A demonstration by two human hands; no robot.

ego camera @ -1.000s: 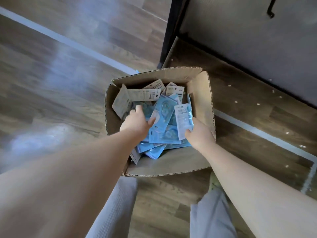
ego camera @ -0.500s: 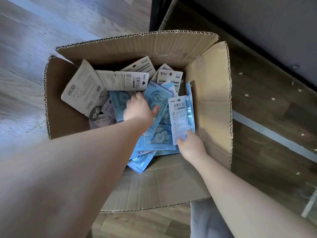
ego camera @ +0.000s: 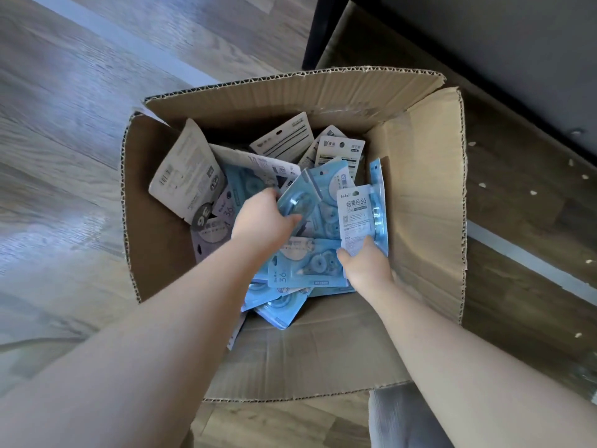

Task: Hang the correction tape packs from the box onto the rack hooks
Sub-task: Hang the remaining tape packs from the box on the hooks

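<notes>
Your floor (ego camera: 80, 130) is wood-grain plank in grey-brown tones, with a pale stripe (ego camera: 129, 37) running diagonally across its upper left. A second pale stripe (ego camera: 529, 250) crosses the darker planks at right. You have small white flecks (ego camera: 533, 192) scattered over that darker area. A black upright post (ego camera: 318, 30) stands at top centre, and a dark grey panel (ego camera: 484, 53) fills the upper right beside it. Your grey trouser leg (ego camera: 403, 418) shows at the bottom edge.

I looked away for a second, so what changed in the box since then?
The left hand has reached deeper and now grips a blue pack, tilting it up. The right hand still holds its upright packs. The box and grey packs stayed put.
</notes>
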